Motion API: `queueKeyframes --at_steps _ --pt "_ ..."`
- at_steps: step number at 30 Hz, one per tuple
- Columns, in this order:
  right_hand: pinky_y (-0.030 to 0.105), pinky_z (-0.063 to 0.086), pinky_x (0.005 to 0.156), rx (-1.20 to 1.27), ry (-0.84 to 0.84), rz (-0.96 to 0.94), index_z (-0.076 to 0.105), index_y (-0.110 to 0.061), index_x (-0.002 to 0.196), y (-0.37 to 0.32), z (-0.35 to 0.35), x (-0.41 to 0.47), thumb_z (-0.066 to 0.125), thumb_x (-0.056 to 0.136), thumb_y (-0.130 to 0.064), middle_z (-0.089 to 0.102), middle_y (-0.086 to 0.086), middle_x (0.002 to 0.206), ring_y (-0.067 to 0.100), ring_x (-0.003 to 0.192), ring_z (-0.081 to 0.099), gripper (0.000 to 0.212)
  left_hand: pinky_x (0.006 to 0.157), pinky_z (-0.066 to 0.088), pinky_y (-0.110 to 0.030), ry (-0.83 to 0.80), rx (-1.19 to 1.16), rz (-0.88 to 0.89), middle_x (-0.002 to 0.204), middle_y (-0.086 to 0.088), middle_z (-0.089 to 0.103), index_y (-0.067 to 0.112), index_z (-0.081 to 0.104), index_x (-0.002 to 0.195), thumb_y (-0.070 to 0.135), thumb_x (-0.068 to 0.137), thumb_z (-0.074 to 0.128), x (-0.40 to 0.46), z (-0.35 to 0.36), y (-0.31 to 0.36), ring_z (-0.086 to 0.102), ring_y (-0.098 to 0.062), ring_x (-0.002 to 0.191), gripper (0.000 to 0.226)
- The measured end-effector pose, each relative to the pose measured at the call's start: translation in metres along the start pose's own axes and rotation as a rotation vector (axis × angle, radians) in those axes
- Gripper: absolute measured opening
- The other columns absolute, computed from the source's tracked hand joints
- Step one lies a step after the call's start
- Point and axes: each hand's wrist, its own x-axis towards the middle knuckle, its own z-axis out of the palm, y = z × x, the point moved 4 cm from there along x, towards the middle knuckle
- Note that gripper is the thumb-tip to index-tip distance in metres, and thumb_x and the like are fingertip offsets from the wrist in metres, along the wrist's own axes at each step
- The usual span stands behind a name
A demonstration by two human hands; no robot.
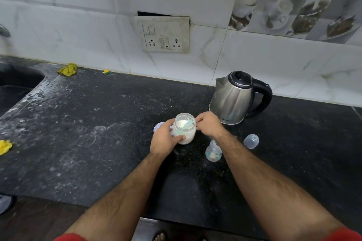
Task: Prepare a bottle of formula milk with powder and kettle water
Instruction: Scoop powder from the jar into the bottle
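Observation:
An open glass jar of white formula powder (pixel 187 136) stands on the black counter (pixel 98 123). My left hand (pixel 164 139) grips its side. A light green scoop (pixel 188 125) lies in the powder, and my right hand (pixel 208 124) pinches the scoop's handle at the jar's rim. The jar's lid (pixel 159 126) lies behind my left hand, partly hidden. The clear baby bottle (pixel 213 151) stands open under my right forearm. Its clear cap (pixel 251 141) sits to the right. A steel kettle (pixel 234 98) with a black handle stands behind, lid shut.
A sink (pixel 15 88) is set into the counter at far left. Yellow cloths lie at the back wall (pixel 68 69) and at the left edge (pixel 5 146). A wall socket plate (pixel 165 34) sits above the counter. The counter's front edge runs near my elbows.

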Motion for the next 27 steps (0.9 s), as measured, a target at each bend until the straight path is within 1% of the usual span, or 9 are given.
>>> queueKeyframes --at_steps 2,4,7,11,13,15,20,23,27 --pt "0.043 0.058 0.086 0.000 0.014 -0.005 0.076 -0.005 0.086 0.001 -0.002 0.001 0.059 0.082 0.003 0.076 0.011 0.095 0.023 0.086 0.068 0.019 0.099 0.045 -0.032 0.024 0.027 0.002 0.138 0.002 0.056 0.021 0.046 0.143 0.024 0.074 0.086 -0.002 -0.001 -0.002 0.055 -0.014 0.120 0.080" --pt "0.038 0.055 0.093 0.006 0.055 -0.017 0.076 -0.012 0.098 0.004 -0.010 0.000 0.060 0.087 -0.001 0.075 0.006 0.105 0.019 0.098 0.068 0.022 0.102 0.046 -0.035 0.122 0.026 0.021 0.137 0.002 0.054 0.020 0.044 0.144 0.024 0.075 0.085 -0.009 -0.003 -0.003 0.053 -0.015 0.122 0.080" --pt "0.036 0.054 0.096 0.094 0.173 -0.048 0.076 -0.013 0.105 0.013 -0.031 -0.007 0.058 0.089 -0.003 0.075 0.004 0.109 0.019 0.104 0.068 0.026 0.088 0.051 -0.029 0.238 -0.052 0.073 0.114 0.009 0.061 0.025 0.057 0.126 0.022 0.080 0.079 -0.033 0.003 -0.002 0.059 -0.008 0.098 0.051" --pt "0.033 0.054 0.093 0.213 0.319 -0.052 0.077 -0.017 0.098 0.036 -0.061 -0.032 0.059 0.086 -0.002 0.075 -0.003 0.094 0.015 0.094 0.070 0.026 0.089 0.054 -0.036 0.045 -0.099 0.088 0.097 0.012 0.066 0.020 0.066 0.115 0.021 0.080 0.080 -0.052 0.041 -0.003 0.063 -0.009 0.088 0.037" --pt "0.037 0.056 0.089 0.281 0.336 -0.013 0.076 -0.020 0.092 0.052 -0.068 -0.046 0.058 0.085 -0.003 0.074 -0.005 0.087 0.016 0.090 0.071 0.026 0.092 0.054 -0.036 -0.053 -0.108 0.107 0.103 0.015 0.065 0.020 0.064 0.119 0.020 0.079 0.081 -0.055 0.059 0.001 0.063 -0.007 0.093 0.044" --pt "0.041 0.057 0.087 0.358 0.345 0.016 0.073 -0.026 0.081 0.073 -0.070 -0.058 0.058 0.084 -0.004 0.073 -0.004 0.083 0.020 0.088 0.071 0.027 0.096 0.053 -0.035 -0.120 -0.084 0.108 0.120 0.010 0.064 0.020 0.059 0.129 0.023 0.077 0.083 -0.055 0.076 0.006 0.060 -0.005 0.103 0.057" --pt "0.037 0.055 0.078 0.418 0.390 0.078 0.070 -0.031 0.074 0.127 -0.064 -0.081 0.068 0.082 -0.004 0.074 0.002 0.086 0.014 0.075 0.067 0.029 0.112 0.041 -0.038 -0.193 -0.087 0.055 0.148 0.005 0.049 0.020 0.039 0.148 0.031 0.067 0.089 -0.049 0.111 0.010 0.047 -0.009 0.133 0.096" --pt "0.040 0.057 0.081 0.383 0.380 0.134 0.070 -0.031 0.078 0.152 -0.062 -0.088 0.065 0.084 -0.005 0.074 0.000 0.084 0.015 0.079 0.069 0.027 0.114 0.038 -0.038 -0.166 -0.122 0.034 0.148 0.003 0.050 0.018 0.038 0.149 0.032 0.063 0.091 -0.045 0.124 0.013 0.046 -0.011 0.135 0.102" --pt "0.042 0.059 0.082 0.367 0.410 0.184 0.068 -0.031 0.076 0.170 -0.079 -0.082 0.068 0.084 -0.010 0.071 -0.007 0.082 0.013 0.076 0.065 0.023 0.110 0.042 -0.034 -0.138 -0.158 0.017 0.136 0.006 0.059 0.021 0.045 0.143 0.030 0.062 0.092 -0.041 0.133 0.016 0.055 -0.010 0.124 0.094"
